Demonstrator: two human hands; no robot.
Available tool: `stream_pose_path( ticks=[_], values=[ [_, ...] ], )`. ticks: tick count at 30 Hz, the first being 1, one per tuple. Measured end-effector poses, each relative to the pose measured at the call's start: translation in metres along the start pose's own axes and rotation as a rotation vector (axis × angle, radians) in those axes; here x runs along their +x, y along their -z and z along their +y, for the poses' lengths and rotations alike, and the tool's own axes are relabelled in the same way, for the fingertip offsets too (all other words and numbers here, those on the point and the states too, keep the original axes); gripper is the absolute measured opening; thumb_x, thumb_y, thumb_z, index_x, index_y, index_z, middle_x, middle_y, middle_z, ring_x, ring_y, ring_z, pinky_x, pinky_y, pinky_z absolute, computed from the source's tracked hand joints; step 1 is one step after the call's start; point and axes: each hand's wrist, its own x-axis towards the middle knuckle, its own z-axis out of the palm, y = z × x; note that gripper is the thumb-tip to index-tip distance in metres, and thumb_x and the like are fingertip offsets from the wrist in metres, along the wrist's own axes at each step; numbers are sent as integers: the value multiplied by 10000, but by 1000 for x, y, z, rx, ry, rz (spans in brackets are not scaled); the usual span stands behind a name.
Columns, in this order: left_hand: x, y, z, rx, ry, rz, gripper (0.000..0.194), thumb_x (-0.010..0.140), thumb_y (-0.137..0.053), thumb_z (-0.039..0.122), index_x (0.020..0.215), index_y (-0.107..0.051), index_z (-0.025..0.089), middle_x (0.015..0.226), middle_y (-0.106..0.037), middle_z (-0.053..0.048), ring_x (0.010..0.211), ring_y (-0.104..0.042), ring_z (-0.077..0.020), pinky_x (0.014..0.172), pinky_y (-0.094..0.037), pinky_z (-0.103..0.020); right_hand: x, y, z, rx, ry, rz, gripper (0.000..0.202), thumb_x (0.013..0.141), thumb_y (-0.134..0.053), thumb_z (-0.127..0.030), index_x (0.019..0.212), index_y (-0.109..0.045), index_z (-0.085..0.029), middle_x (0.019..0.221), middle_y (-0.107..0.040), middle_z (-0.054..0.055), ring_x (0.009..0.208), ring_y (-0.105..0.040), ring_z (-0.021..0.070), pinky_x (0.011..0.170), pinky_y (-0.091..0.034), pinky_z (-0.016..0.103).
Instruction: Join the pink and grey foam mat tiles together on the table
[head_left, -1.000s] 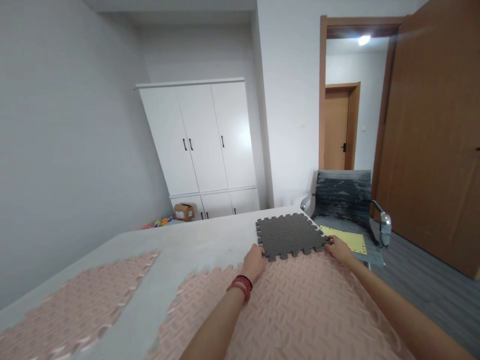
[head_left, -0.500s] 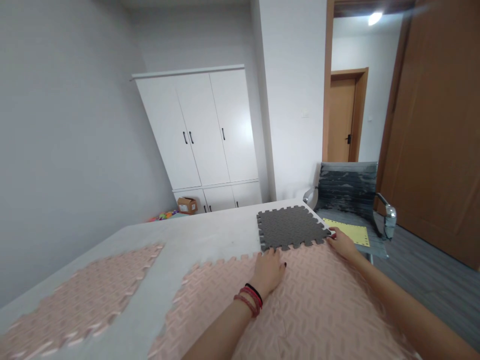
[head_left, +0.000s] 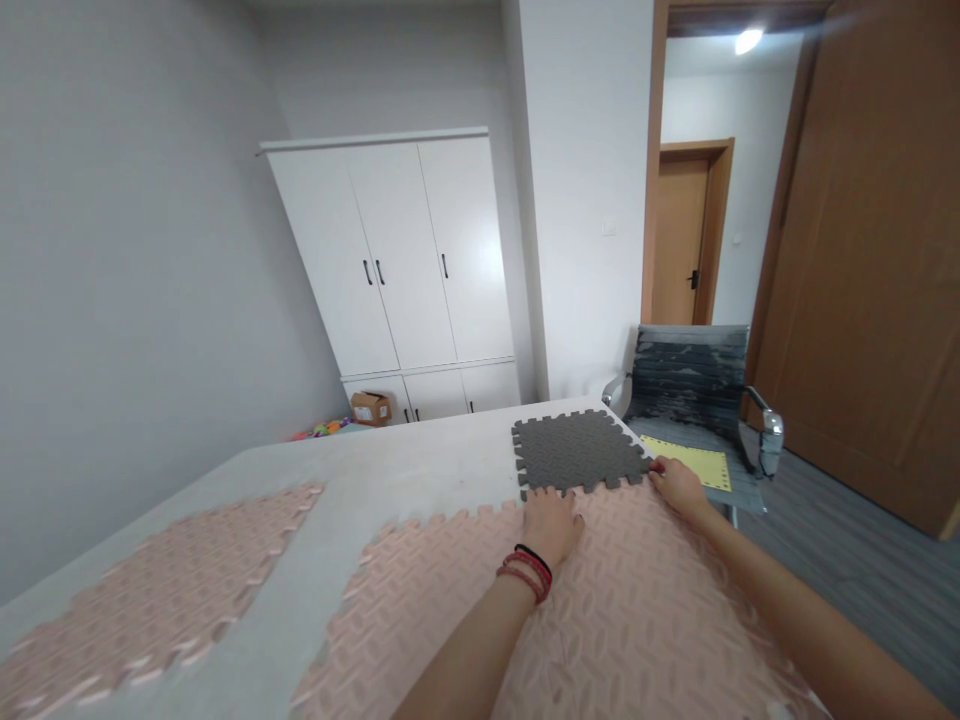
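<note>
A dark grey foam mat tile (head_left: 577,448) with jigsaw edges lies on the white table, its near edge meeting the pink foam mat (head_left: 622,580). My left hand (head_left: 551,522) rests flat with fingers apart across the seam between the two, its fingertips at the grey tile's near left edge. Red and black bands circle that wrist. At the near right corner of the grey tile, my right hand (head_left: 679,487) pinches the edge between thumb and fingers. Whether the teeth there are locked together is hidden by the hands.
Another pink foam mat (head_left: 172,585) lies apart on the left of the white table (head_left: 420,470). Past the table's right edge stands a dark chair (head_left: 690,375) with a yellow foam tile (head_left: 694,464) on its seat. A cardboard box (head_left: 371,408) sits by the white cabinet (head_left: 397,260).
My left hand has slid a little to the right and forward along the seam. My right hand stays at the grey tile's corner.
</note>
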Motion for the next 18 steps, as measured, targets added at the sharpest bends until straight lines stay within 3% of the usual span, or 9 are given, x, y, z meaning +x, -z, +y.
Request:
stream_pose_path(
  ticks=[6, 12, 15, 18],
  values=[
    [7, 8, 8, 19, 35, -67, 418, 755, -433, 361, 1058, -602, 127, 1064, -581, -209, 997, -537, -341, 858, -350, -519, 0, 2, -6, -103, -26, -3, 266, 848, -392, -282, 940, -630, -207, 984, -603, 94, 799, -610, 188, 662, -426, 273],
    [12, 6, 13, -6, -19, -123, 439, 783, -416, 285, 1173, -527, 117, 1083, -595, -156, 988, -560, -262, 813, -439, -392, -8, 0, -14, -233, 45, 18, 355, 896, -308, -284, 941, -635, -155, 991, -590, 130, 796, -617, 214, 684, -442, 308],
    [17, 6, 18, -6, -16, -138, 548, 787, -444, 310, 1312, -387, 165, 1107, -591, -138, 979, -566, -261, 801, -451, -409, -15, -1, -21, -305, 142, 22, 347, 889, -334, -247, 1112, -574, -135, 1027, -579, 150, 826, -610, 248, 700, -445, 341],
    [22, 6, 25, 4, 17, -128, 483, 780, -429, 296, 1254, -464, 208, 1148, -553, -155, 1022, -533, -305, 788, -445, -433, -25, 0, -29, -352, 279, -7, 394, 862, -369, -177, 1235, -494, -159, 1078, -568, 153, 892, -586, 270, 701, -443, 345]
  ],
)
